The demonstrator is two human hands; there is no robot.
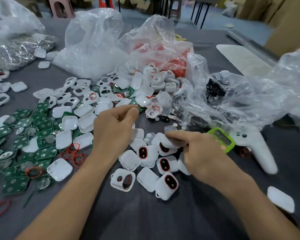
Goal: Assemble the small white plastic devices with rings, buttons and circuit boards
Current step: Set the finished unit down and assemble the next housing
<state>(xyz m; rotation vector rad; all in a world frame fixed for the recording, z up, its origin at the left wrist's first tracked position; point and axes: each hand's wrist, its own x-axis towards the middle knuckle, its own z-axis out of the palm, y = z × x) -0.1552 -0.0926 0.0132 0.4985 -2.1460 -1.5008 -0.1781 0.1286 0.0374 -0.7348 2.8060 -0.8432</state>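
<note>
My left hand (pixel 114 130) hovers over the middle of the grey table (pixel 163 219), thumb and forefinger pinching the edge of a green circuit board (pixel 140 109). To its right, my right hand (pixel 199 151) grips a white device shell (pixel 169 143), with the forefinger stretched along its top. Below my hands lie assembled white devices with red rings and black buttons (pixel 171 182). An empty front shell with two holes (pixel 123 179) lies beside them. Green circuit boards (pixel 16 135), white back covers (pixel 68 122) and loose red rings (pixel 74 153) spread to the left.
Crumpled clear plastic bags (pixel 93 42) of parts stand at the back and right, one holding red pieces (pixel 173 64), one black pieces (pixel 215 90). A green timer (pixel 222 138) and a white handheld tool (pixel 260 153) lie at the right. A lone white cover (pixel 280 199) sits near right.
</note>
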